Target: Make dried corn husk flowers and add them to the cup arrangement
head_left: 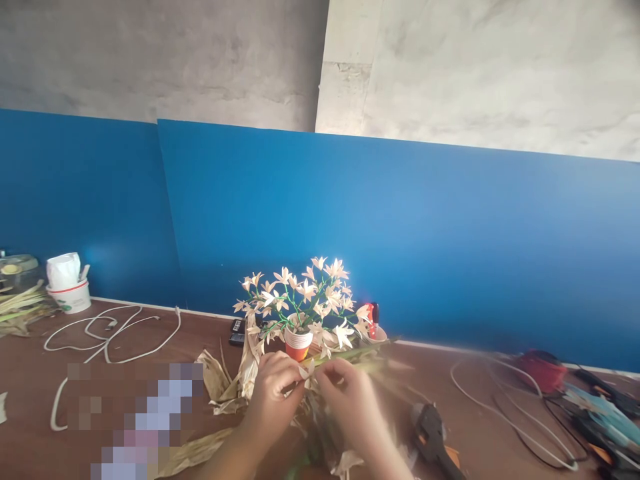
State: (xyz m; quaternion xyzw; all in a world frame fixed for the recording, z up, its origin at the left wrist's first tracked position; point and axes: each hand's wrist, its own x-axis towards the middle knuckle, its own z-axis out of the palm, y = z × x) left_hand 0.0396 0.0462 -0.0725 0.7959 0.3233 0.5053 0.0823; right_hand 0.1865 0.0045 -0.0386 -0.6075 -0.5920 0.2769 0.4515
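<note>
Left hand [273, 393] and right hand [350, 400] both pinch small pale dry-leaf flower [306, 371], fingertips close, likely to hold it steady beside long green stalk [353, 355].

Flower pot [299, 343] blocking centre; dried leaves [225, 387] crowding left of it; glue gun [431, 433] lying right; desk [425, 383] lying bare beyond gun.

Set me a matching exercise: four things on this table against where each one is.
1 paper cup of flowers
2 white cable
3 glue gun
4 pale flower

A pinched between left hand and right hand
B looped on the table, left
C lying right of the hands
D upright behind the hands

Pairs: 1-D, 2-B, 3-C, 4-A
</note>
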